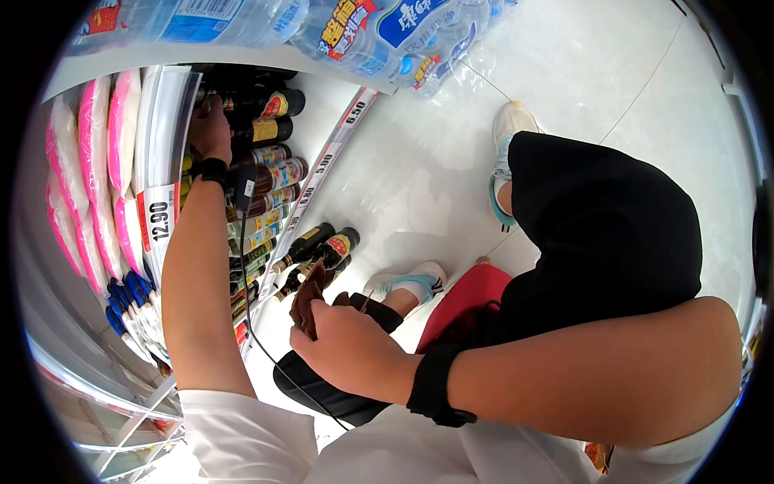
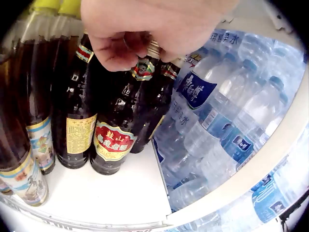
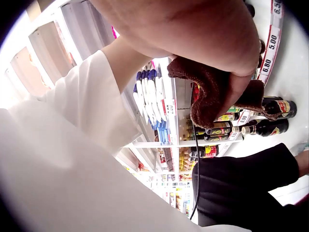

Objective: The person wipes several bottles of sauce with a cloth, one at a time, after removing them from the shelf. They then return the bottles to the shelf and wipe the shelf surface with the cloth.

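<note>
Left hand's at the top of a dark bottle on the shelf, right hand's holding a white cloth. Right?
One error: the cloth in the right hand is brown, not white; the right wrist view shows it. The left hand is at the top of a dark bottle on the shelf, as you said.

Rough matt cloth (image 3: 206,84), glossy glass btls (image 2: 123,108) w/ paper lbls (image 2: 114,141).

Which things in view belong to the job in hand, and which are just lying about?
Likely the job: red-labelled dark bottle, held near its top by the left hand; brown cloth, held in the right hand.

Likely just around: water bottles; pink-and-white packs.
</note>
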The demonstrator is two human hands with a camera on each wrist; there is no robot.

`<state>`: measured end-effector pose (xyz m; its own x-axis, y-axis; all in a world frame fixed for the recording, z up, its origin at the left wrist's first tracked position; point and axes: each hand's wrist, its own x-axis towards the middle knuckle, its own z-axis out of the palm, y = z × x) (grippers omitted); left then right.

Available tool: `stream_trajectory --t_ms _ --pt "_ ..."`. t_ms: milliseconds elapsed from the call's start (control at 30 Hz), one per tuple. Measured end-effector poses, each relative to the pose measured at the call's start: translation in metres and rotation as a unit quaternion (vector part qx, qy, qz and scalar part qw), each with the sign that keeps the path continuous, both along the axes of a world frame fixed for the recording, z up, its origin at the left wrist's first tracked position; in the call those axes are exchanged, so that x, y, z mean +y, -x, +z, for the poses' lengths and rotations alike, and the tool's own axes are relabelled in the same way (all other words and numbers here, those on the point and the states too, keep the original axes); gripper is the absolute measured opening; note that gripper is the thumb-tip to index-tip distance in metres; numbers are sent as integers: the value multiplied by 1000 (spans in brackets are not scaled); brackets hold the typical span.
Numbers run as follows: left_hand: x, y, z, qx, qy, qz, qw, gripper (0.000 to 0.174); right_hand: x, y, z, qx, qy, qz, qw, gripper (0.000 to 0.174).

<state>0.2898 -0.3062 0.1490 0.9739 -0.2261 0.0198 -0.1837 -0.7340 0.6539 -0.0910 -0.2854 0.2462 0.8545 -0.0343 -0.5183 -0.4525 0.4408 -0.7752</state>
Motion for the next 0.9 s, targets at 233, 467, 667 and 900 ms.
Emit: stream_trajectory --t_ms 233,467,667,900 --pt "6 -32 -15 -99 -185 -26 977 61 -1 2 -1 -9 -1 -12 1000 35" --pt "7 -53 -21 -98 -222 -19 970 63 -1 1 -2 -8 -1 -13 1000 35" --pt "7 -39 -23 -120 -214 -32 969 64 -1 -4 0 -15 -4 -8 1000 35" --pt "7 19 -5 -156 -130 -95 975 49 3 -8 -2 -38 23 -25 999 35"
